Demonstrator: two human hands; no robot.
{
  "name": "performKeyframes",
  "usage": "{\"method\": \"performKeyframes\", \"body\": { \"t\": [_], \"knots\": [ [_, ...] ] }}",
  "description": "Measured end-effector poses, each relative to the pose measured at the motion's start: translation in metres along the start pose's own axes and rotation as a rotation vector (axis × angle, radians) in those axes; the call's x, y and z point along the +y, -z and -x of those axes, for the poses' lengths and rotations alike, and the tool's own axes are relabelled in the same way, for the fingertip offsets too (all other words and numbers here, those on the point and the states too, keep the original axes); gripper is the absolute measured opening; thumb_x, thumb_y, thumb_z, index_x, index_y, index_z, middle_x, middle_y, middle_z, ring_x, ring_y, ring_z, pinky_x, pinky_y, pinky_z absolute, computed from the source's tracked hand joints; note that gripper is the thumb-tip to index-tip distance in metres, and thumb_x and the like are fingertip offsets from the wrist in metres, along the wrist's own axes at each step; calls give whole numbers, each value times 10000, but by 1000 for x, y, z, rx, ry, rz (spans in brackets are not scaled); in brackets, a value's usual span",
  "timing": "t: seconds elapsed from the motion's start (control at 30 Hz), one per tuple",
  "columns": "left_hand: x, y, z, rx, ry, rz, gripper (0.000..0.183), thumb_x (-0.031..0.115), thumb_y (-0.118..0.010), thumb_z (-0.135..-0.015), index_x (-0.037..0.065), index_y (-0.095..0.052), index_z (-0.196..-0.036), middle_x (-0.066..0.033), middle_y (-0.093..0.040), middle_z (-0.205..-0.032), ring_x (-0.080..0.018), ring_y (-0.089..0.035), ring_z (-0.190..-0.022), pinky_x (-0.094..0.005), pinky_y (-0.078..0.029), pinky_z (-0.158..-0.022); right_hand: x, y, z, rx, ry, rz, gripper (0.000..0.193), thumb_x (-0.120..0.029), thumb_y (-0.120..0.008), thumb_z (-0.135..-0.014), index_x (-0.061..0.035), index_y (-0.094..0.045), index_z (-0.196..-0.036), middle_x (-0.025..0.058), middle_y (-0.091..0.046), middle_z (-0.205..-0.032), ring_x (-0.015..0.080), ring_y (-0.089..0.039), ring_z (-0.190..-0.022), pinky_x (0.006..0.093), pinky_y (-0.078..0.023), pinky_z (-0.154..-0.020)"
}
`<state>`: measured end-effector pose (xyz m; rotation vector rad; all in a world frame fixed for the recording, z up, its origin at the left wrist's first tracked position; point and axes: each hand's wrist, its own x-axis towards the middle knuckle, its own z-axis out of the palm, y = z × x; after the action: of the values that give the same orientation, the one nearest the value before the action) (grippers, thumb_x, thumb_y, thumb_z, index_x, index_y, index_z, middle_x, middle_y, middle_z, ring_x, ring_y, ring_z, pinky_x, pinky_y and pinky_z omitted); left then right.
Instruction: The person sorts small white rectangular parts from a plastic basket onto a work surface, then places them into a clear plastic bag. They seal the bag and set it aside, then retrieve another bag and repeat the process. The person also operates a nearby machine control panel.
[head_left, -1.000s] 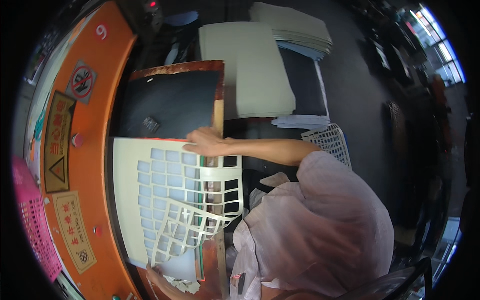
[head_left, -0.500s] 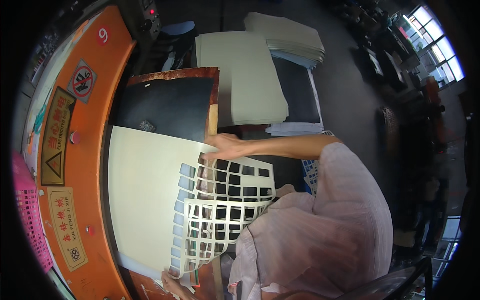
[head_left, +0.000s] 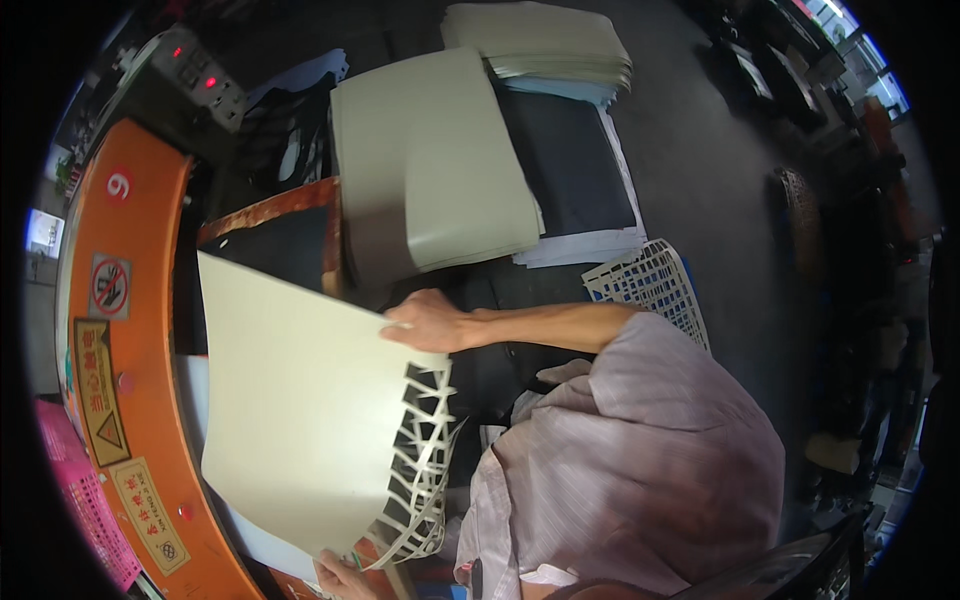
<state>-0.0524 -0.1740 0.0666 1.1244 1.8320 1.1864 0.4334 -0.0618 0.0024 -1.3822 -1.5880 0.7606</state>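
Observation:
A large cream sheet (head_left: pixel 300 400) is stretched between my two hands, raised and bowed. The end toward my body is cut into a lattice of holes (head_left: pixel 432 425), which sags and curls downward. My right hand (head_left: pixel 428 320) pinches the sheet's far edge, just beside where the holes start. At the bottom of the picture, my left hand (head_left: pixel 340 577) closes on the opposite edge; its fingers are partly hidden. Beneath the sheet, a dark board with a worn reddish frame (head_left: pixel 270 208) shows only in part.
An orange machine (head_left: pixel 140 230) with buttons and signs stands along the left. Stacked cream sheets (head_left: pixel 440 160) lie beyond my right hand, with another stack (head_left: pixel 540 38) behind. A punched lattice piece (head_left: pixel 655 285) sits right of them. A pink basket (head_left: pixel 95 500) is at lower left.
Both hands have lifted the sheet off the board, and it now bows. Its lattice end has dropped from lying spread out to hanging bunched. The view has shifted.

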Motion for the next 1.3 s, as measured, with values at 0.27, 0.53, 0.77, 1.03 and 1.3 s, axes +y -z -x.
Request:
{"method": "performKeyframes", "body": {
  "t": [0.27, 0.53, 0.77, 1.03, 1.3],
  "knots": [
    [140, -270, 105, -378, -393, -255, 392, 276, -505, -1091, 73, -494, -756, 49, -415, -627, -25, -372, -563, -231, -249, -495, 94, 214, 148, 532, -105, 155, 226, -128, -712, -953, 2, -647, -779, 135, -598, -593, 197, -582, -485, 367, -444, -462],
    [148, -540, 126, -935, -440, -21, 308, 238, -516, -1087, 50, -593, -856, 74, -472, -694, -3, -401, -610, -201, -288, -524, 168, 414, 256, 875, -475, 480, 283, -271, -649, -990, -1, -715, -937, 203, -679, -697, 320, -708, -638, 438, -533, -605],
    [40, -759, 149, -964, -627, -625, 746, 374, -599, -1024, -59, -306, -1557, -322, -449, -1510, -474, -552, -1279, -461, -436, -1102, 359, 486, 289, 670, -885, 1158, 392, -376, -656, -945, 9, -729, -931, 233, -727, -988, 388, -718, -948, 506, -563, -803],
    [-185, -449, 154, -1047, -136, -798, 362, 333, -634, -934, -2, -713, -1044, -218, -723, -866, -388, -726, -833, -472, -537, -747, 385, 167, 400, -89, -1088, 9, 402, -417, -719, -823, -26, -777, -900, 228, -737, -894, 398, -713, -802, 474, -566, -771],
    [-304, -225, 219, -275, 840, -205, 275, 266, -591, -965, 20, -658, -865, -78, -630, -703, -173, -571, -540, -321, -456, -468, 366, 81, 347, -426, -954, 91, 383, -437, -682, -823, -91, -789, -949, 194, -744, -971, 385, -725, -897, 462, -574, -823]
  ]
}}
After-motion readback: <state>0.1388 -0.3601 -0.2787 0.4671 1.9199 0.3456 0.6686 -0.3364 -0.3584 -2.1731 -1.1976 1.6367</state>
